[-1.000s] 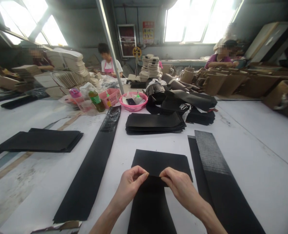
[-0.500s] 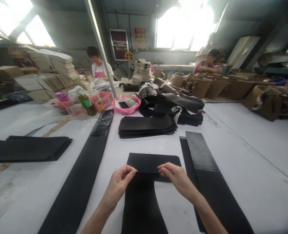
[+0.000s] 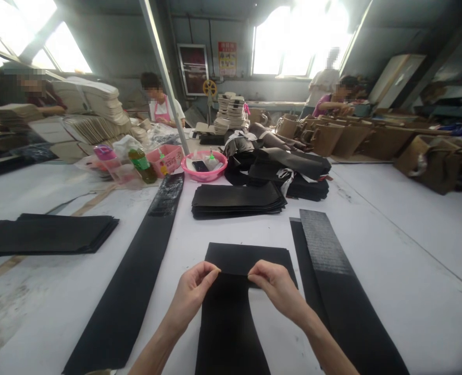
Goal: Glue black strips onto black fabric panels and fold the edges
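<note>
A long black strip [image 3: 231, 328] runs from the near edge of view up to a black rectangular panel [image 3: 250, 256] lying flat on the white table. My left hand [image 3: 195, 285] pinches the strip's far left corner between thumb and fingertips, over the panel. Its far right corner is in the closed fingertips of my right hand [image 3: 272, 278]. The strip's far edge lies across the panel's near part. Right of my right arm rest two more black strips [image 3: 351, 302], one with a shiny far end. To the left lies another long black strip [image 3: 129, 281].
Behind the panel is a stack of black pieces [image 3: 238, 200]; another black stack [image 3: 51, 234] lies left. Farther back are a pink basin [image 3: 204, 174] holding a phone, a green-labelled bottle [image 3: 141, 165], brown bags [image 3: 348, 139] and co-workers. A slanted pole [image 3: 164, 73] rises behind the table.
My right hand has moved slightly left and its fingertips have closed on the strip's right corner. My left hand keeps its pinch. The whole view has shifted a little.
</note>
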`<action>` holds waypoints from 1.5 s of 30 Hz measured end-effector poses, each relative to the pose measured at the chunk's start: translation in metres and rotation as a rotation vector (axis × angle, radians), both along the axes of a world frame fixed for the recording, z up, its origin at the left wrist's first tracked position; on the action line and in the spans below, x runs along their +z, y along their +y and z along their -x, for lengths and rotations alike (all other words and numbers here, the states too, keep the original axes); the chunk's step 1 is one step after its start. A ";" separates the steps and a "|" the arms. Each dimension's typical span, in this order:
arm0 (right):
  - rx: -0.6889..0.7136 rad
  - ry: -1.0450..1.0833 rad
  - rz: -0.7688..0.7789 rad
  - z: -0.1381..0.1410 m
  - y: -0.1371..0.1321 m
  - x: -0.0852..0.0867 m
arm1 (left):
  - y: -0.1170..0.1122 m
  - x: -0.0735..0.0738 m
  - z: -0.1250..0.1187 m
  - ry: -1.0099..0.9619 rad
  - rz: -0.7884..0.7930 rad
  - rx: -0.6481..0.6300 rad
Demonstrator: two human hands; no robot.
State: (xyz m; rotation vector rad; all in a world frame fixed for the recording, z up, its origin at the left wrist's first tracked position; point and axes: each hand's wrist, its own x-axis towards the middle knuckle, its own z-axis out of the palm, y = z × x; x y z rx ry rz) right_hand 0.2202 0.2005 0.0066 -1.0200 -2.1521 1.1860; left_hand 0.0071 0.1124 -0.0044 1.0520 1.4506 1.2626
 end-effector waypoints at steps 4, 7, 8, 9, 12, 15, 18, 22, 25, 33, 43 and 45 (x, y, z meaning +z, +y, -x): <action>-0.059 -0.045 -0.075 0.001 -0.003 0.002 | 0.001 0.004 0.005 0.038 -0.008 -0.007; -0.060 -0.054 -0.093 0.000 -0.002 0.004 | 0.003 0.008 0.011 -0.022 -0.006 -0.061; -0.057 -0.057 -0.099 0.000 -0.002 0.005 | 0.004 0.009 0.013 -0.045 -0.001 -0.088; -0.051 -0.061 -0.105 0.000 -0.002 0.006 | 0.005 0.011 0.014 -0.050 0.004 -0.112; -0.014 -0.054 -0.106 0.002 -0.003 0.009 | 0.008 0.015 0.013 0.098 -0.010 -0.140; 0.044 -0.044 -0.083 -0.004 0.000 0.011 | 0.009 0.019 0.009 0.277 -0.089 -0.149; -0.009 -0.074 -0.071 -0.017 0.012 0.013 | 0.007 0.023 0.008 0.374 -0.127 -0.144; -0.034 -0.094 -0.211 -0.012 0.015 0.023 | 0.006 0.027 0.002 0.458 -0.171 -0.165; 0.171 -0.264 -0.336 0.012 0.002 0.029 | 0.007 0.033 -0.003 0.484 -0.213 -0.208; 0.322 -0.378 -0.513 0.028 -0.008 0.028 | -0.001 0.034 0.016 0.736 -0.243 -0.316; 0.450 -0.452 -0.472 0.028 -0.008 0.030 | -0.008 0.024 0.030 0.817 -0.228 -0.384; 0.398 -0.434 -0.486 0.017 -0.002 0.032 | -0.011 0.017 0.045 0.889 -0.201 -0.308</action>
